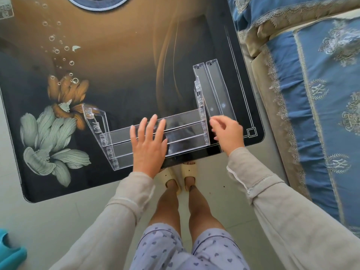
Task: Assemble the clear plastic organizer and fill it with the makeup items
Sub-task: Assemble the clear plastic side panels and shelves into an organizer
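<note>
Half-built organizer (181,131) at the worktop's (116,75) front edge. Left hand (149,145) presses it, grip flat and open. Right hand (228,131), grip loosely curled, apparently empty, is beside the loose shelf strips (218,90). Brace the frame and seat tabs squarely.

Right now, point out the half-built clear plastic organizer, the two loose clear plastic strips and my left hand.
clear plastic organizer (116,138): head view, a fitted shelf.
loose clear plastic strips (221,88): head view, middle of the right one.
left hand (149,147): head view, back of the hand.
</note>
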The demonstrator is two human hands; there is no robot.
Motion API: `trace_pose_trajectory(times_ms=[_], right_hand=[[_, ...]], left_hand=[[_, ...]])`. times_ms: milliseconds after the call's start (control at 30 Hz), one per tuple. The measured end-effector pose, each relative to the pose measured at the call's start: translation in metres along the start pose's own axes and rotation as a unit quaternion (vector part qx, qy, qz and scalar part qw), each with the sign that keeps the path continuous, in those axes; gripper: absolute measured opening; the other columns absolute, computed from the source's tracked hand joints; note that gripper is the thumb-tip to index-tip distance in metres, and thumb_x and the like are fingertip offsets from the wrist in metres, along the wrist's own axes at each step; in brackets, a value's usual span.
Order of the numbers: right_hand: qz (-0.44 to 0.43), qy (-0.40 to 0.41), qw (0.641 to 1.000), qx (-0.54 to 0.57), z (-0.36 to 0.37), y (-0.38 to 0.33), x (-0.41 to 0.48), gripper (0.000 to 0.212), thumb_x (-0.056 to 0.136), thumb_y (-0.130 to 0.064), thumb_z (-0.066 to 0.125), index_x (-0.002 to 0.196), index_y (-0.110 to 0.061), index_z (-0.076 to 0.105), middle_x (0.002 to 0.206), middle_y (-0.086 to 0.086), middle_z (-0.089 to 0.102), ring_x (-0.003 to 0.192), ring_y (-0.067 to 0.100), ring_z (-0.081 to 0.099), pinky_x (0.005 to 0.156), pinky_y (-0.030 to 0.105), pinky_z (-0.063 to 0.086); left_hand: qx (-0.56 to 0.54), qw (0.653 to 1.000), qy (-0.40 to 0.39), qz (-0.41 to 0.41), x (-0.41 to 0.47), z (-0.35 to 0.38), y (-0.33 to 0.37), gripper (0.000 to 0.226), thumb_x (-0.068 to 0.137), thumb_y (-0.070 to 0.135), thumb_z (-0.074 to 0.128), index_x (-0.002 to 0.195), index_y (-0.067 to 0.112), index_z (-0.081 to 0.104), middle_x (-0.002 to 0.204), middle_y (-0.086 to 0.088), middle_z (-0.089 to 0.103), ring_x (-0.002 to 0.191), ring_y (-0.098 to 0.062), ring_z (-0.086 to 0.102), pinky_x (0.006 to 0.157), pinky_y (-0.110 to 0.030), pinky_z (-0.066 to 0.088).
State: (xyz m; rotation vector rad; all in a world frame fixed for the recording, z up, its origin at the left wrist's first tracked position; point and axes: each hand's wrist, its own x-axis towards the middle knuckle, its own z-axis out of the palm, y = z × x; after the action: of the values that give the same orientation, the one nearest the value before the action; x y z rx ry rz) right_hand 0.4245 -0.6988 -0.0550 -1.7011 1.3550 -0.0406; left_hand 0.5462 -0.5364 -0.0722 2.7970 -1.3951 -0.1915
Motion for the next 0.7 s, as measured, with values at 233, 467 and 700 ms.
trace_pose_trajectory(times_ms=[233,467,700], right_hand=[[0.020,0.148,0.982,-0.116,-0.015,0.010,0.039,0.026,0.089,-0.015,0.053,0.114,-0.005,0.058,0.109,0.019,0.060,0.105,0.031,0.052,0.092,0.037,0.040],[0.060,0.146,0.975,-0.154,-0.011,0.001,0.068,0.022,0.092,-0.012,0.047,0.107,-0.002,0.059,0.119,0.019,0.058,0.113,0.034,0.051,0.093,0.037,0.041],[0.015,0.193,0.978,-0.082,-0.039,-0.016,0.059,0.016,0.093,-0.009,0.042,0.099,-0.007,0.056,0.107,0.022,0.063,0.093,0.035,0.065,0.070,0.015,0.051]], left_hand=[[-0.017,0.997,-0.077,-0.028,-0.014,0.005,-0.015,0.053,0.092,0.037,0.046,0.141,0.018,0.037,0.152,-0.010,0.031,0.142,-0.034,0.024,0.115,-0.053,0.014],[-0.026,0.995,-0.097,-0.016,-0.003,0.010,-0.011,0.061,0.093,0.051,0.031,0.146,0.027,0.017,0.158,-0.002,0.012,0.147,-0.028,0.007,0.118,-0.048,0.004],[-0.074,0.992,-0.105,-0.014,0.003,0.000,-0.013,0.058,0.094,0.046,0.034,0.146,0.027,0.018,0.158,-0.003,0.011,0.147,-0.028,0.005,0.118,-0.044,0.000]])
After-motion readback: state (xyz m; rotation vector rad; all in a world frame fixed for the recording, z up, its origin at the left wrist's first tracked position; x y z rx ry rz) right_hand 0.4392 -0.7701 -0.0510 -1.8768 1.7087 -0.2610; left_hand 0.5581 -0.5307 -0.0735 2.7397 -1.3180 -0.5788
